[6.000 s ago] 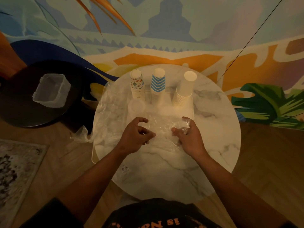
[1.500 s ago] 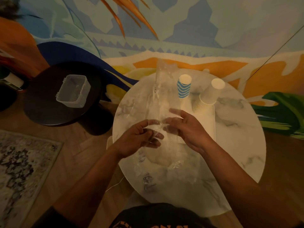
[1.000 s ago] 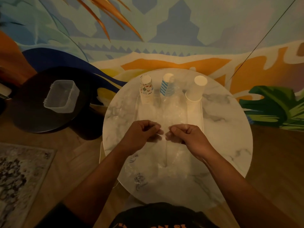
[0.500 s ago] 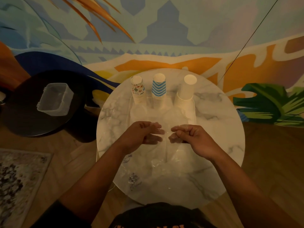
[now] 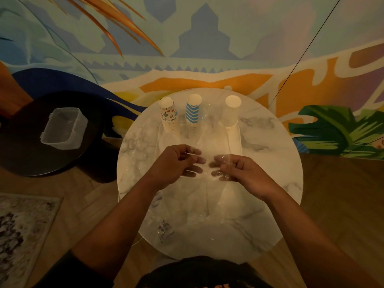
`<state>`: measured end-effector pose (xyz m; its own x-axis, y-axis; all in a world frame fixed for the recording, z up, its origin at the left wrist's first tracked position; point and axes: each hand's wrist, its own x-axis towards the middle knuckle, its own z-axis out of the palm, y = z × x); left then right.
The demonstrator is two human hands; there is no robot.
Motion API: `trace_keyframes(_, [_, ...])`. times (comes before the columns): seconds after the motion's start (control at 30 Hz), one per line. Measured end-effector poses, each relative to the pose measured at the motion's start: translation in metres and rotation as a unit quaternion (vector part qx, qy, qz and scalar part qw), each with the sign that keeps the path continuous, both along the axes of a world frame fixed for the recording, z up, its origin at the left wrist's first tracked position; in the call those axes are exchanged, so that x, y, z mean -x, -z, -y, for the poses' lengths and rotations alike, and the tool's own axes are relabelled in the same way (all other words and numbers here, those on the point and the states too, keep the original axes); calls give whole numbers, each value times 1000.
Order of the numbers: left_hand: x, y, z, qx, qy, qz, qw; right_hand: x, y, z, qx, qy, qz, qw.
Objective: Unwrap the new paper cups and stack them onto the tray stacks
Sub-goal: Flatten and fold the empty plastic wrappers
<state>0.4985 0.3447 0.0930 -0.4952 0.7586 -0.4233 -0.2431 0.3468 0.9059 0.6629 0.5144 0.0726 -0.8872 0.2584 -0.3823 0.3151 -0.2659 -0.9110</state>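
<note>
Three upside-down cup stacks stand on a pale tray (image 5: 235, 140) at the back of the round marble table (image 5: 270, 183): a patterned stack (image 5: 169, 116), a blue chevron stack (image 5: 193, 112) and a plain white stack (image 5: 230, 113). A clear plastic wrapper (image 5: 204, 196) hangs between my hands and drapes over the table's front. My left hand (image 5: 176, 163) and my right hand (image 5: 239, 170) each pinch its top edge, fingertips nearly touching, just in front of the tray.
A clear plastic box (image 5: 63, 128) sits on a round black side table (image 5: 25, 152) to the left. More crumpled plastic (image 5: 141, 146) lies on the marble table's left side. A patterned rug (image 5: 22, 231) covers the wooden floor at lower left. A painted wall rises behind.
Six seconds ago the wrapper lay crumpled on the table under my hands; since then I lifted it upright, lowered it, and now hold it stretched by its top edge.
</note>
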Motion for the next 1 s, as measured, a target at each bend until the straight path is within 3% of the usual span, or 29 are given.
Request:
trace_keyframes(0.17, [1,-3,3,-13,73,0,997,15,-6,6,-29,151,-16,988])
trace_keyframes(0.3, [-2,-7,-9,-62,-23,-51,996,19,-8,11,-61,133,-17,989])
trace_keyframes(0.47, [-3,-6,-18,-27,-100,-117,988,18,-8,12,-75,137,-10,988])
trace_keyframes(0.7, [0,-7,-13,-27,-105,-55,993,15,-15,6,-102,98,-23,990])
trace_keyframes(0.87, [5,-14,-14,-53,-3,-39,998,30,-28,5,-68,157,-56,984])
trace_keyframes(1.0, [4,-25,-23,-97,-78,-48,991,33,-33,5,-74,131,-50,987])
